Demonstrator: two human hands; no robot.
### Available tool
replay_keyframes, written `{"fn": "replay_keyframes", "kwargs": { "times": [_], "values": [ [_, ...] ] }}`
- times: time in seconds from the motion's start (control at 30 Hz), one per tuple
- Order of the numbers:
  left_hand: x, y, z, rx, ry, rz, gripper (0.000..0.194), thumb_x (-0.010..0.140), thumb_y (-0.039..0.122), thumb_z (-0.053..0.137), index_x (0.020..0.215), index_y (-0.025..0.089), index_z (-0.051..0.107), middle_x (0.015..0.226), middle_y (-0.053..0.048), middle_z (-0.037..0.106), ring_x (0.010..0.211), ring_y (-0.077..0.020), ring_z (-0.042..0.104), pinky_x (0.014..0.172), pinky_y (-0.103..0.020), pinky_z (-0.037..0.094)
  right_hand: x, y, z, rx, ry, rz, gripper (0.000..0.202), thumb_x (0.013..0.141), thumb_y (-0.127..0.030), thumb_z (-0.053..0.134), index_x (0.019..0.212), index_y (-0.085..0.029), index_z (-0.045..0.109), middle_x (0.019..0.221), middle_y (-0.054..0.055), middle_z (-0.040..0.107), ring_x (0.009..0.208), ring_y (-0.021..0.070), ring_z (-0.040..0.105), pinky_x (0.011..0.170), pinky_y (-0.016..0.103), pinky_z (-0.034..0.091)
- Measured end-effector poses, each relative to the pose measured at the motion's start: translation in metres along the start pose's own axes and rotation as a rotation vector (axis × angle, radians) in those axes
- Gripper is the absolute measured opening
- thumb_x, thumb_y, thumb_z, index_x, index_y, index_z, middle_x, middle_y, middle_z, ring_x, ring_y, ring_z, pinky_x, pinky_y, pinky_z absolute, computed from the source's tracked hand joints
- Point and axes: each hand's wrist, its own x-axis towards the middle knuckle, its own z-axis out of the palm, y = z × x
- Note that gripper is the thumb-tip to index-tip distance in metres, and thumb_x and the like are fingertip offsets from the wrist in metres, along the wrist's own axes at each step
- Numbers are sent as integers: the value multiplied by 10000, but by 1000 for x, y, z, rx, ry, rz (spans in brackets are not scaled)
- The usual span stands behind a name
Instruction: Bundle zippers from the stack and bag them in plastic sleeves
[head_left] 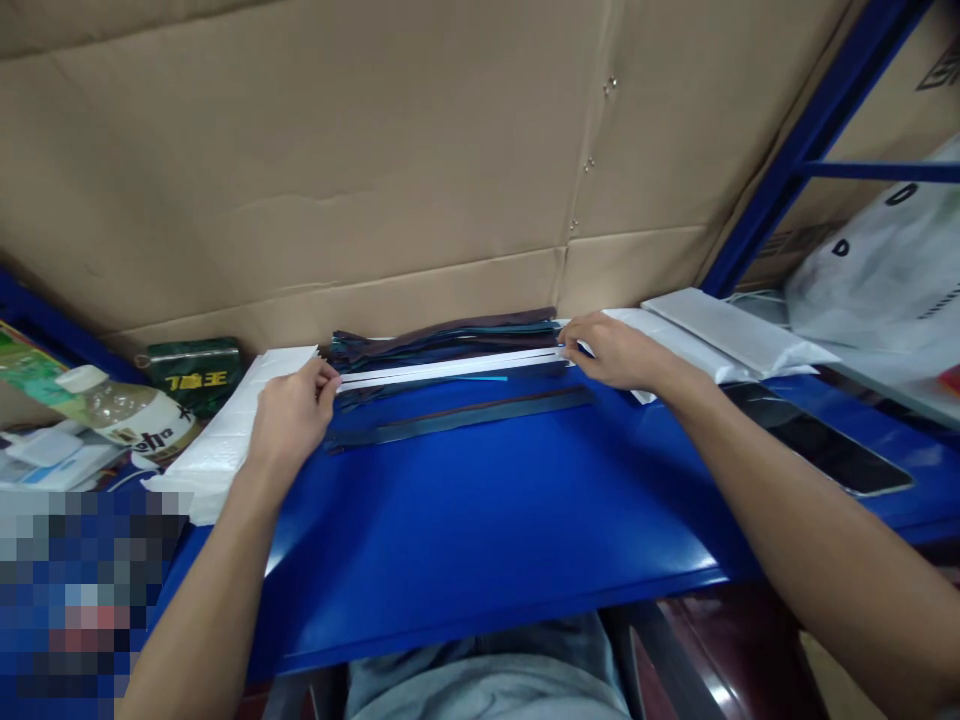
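Note:
A white zipper [450, 369], a long flat strip with a thin dark line along it, stretches between my two hands. My left hand [298, 400] pinches its left end, thumb against fingers. At the other end, the fingertips of my right hand [600, 348] close on the strip. Just behind it lies a pile of dark zippers [450, 330] in brown, black and blue, partly covered by the white one. A thin light-blue strip [484, 378] shows just in front of the white one. Nearer to me, a single dark grey zipper [465, 415] lies flat on the blue tabletop [465, 510].
White padded packages [225, 440] lie left of my left hand, beside a bottle [135, 410] and a dark green box [193, 370]. On the right are more white packages [735, 330] and a black phone [825, 440]. Cardboard [375, 170] walls the back.

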Motion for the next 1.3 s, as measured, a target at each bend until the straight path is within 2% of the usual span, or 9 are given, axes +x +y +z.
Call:
{"fn": "replay_keyframes", "kwargs": {
  "times": [0.17, 0.27, 0.33, 0.43, 0.5, 0.67, 0.9, 1.17, 1.3],
  "values": [
    [-5, 4, 2, 65, -5, -37, 288, 1052, 378, 459, 1210, 238, 655, 1088, -106, 772, 1029, -328, 721, 937, -439, 524, -2, -10, -2, 153, 50, 99, 117, 885, -256, 605, 799, -213, 670, 874, 86, 757, 816, 251, 681, 801, 382, 488],
    [-10, 21, 2, 70, 169, 1, 413, 1024, 428, 546, 1361, 199, 610, 1426, -197, 624, 1313, -398, 588, 1105, -537, 458, -3, -32, -5, 387, -6, 155, 226, 923, -389, 624, 822, -212, 721, 805, 60, 757, 714, 214, 669, 683, 346, 477],
    [-15, 38, 1, 0, 237, 82, 414, 1009, 441, 597, 1339, 193, 618, 1465, -191, 589, 1378, -386, 533, 1153, -528, 432, -3, -54, -4, 555, -71, 126, 307, 953, -467, 615, 861, -207, 750, 808, 61, 766, 733, 214, 680, 663, 331, 484],
    [-26, 67, 2, -202, 74, 207, 265, 1034, 462, 578, 1100, 224, 674, 1114, -90, 736, 1105, -275, 679, 987, -406, 538, -4, -90, 5, 738, -136, 29, 302, 979, -466, 615, 933, -210, 767, 873, 51, 788, 805, 215, 706, 715, 326, 523],
    [-34, 85, 5, -265, -78, 286, 300, 1027, 517, 589, 990, 233, 681, 952, -50, 742, 944, -238, 703, 849, -360, 553, -5, -113, 13, 794, -137, -31, 246, 984, -420, 632, 981, -219, 775, 937, 40, 802, 848, 212, 724, 777, 333, 548],
    [-47, 105, 19, -235, -201, 463, 214, 1043, 447, 599, 1051, 255, 694, 1023, -51, 761, 949, -235, 723, 740, -328, 530, -10, -147, 22, 805, -112, -159, 149, 980, -321, 663, 1021, -244, 784, 1032, 20, 812, 920, 206, 744, 873, 336, 563],
    [-48, 107, 23, -322, -186, 512, 168, 1085, 262, 503, 1101, 240, 669, 1087, -43, 756, 998, -215, 723, 829, -333, 540, -11, -152, 21, 879, -38, -129, 143, 977, -361, 694, 979, -237, 766, 977, 11, 801, 878, 195, 738, 845, 335, 563],
    [-51, 108, 28, -419, -161, 488, 195, 1086, 312, 514, 1127, 253, 696, 1096, -26, 774, 983, -205, 727, 862, -346, 535, -11, -153, 22, 974, -76, -110, 168, 993, -378, 672, 1092, -243, 688, 998, 23, 803, 918, 210, 768, 845, 348, 580],
    [-50, 110, 27, -461, -138, 454, 185, 1069, 289, 518, 1051, 241, 696, 1029, -18, 767, 890, -180, 708, 783, -313, 512, -10, -153, 19, 943, -42, -63, 180, 983, -372, 687, 1116, -252, 667, 982, 10, 816, 918, 209, 778, 811, 325, 566]
  ]
}}
